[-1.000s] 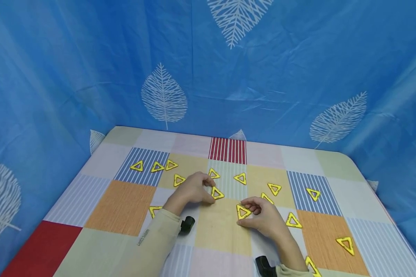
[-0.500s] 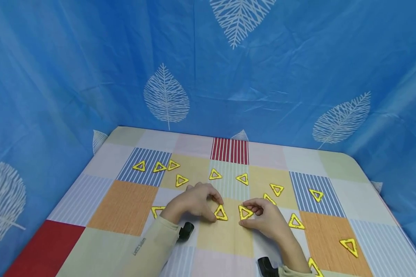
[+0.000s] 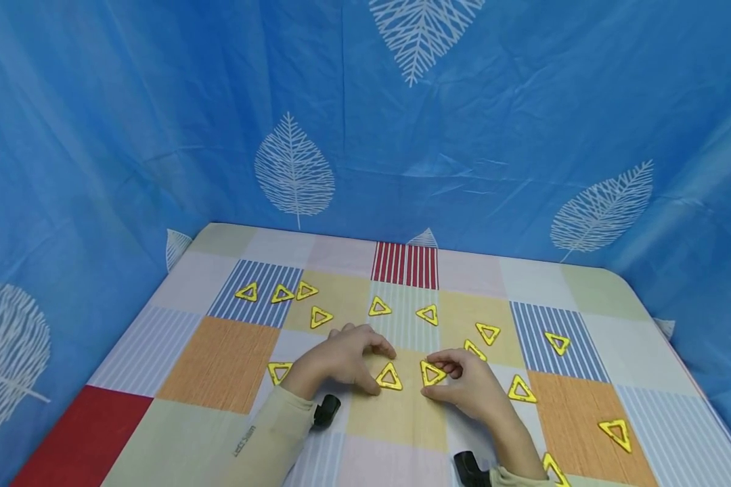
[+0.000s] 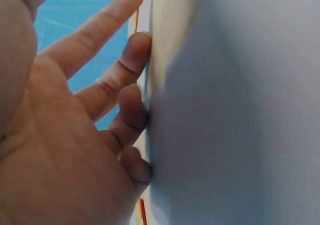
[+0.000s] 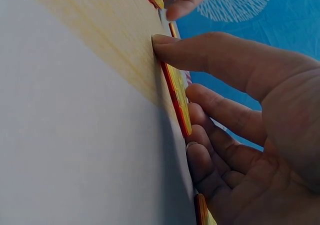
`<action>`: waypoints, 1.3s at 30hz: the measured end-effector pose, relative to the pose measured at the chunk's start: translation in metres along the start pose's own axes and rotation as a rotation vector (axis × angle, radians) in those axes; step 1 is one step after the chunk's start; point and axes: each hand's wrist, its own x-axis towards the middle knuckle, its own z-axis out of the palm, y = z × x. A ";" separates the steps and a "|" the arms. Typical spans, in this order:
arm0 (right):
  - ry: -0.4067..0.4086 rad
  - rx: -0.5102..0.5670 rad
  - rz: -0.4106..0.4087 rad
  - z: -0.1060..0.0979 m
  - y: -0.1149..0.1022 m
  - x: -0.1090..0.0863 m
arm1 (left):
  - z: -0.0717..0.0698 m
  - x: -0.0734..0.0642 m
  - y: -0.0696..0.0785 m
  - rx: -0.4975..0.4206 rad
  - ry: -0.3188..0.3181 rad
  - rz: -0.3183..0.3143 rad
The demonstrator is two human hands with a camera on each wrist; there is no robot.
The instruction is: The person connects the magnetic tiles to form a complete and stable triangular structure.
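Pinch on one side, loose arch on the other

The left triangle (image 3: 390,386) and the right triangle (image 3: 434,368) lie on the middle of the patchwork-patterned table (image 3: 396,426), near each other but apart, with other yellow triangles (image 3: 380,314) scattered around. Both look like thin, hollow plastic: probably light, stiff, smooth enough to slide and hard to break. Being so flat, they are best taken by their outer edges or corners. The right hand (image 3: 468,382) pinches the right triangle between thumb and fingers at the corners nearest the palm. The left hand (image 3: 341,355) is spread in a relaxed curve around the left triangle's near side, gripping nothing; whether its thumb touches the corner, I cannot tell.
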 end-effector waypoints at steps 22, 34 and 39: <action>-0.016 0.004 -0.034 -0.006 0.006 -0.001 | -0.001 -0.006 -0.012 -0.015 -0.038 0.030; -0.026 -0.097 -0.121 -0.008 0.010 -0.001 | 0.002 -0.005 -0.010 -0.004 -0.042 0.013; -0.006 -0.084 -0.093 -0.006 0.008 0.000 | 0.001 -0.005 -0.010 -0.003 -0.044 0.018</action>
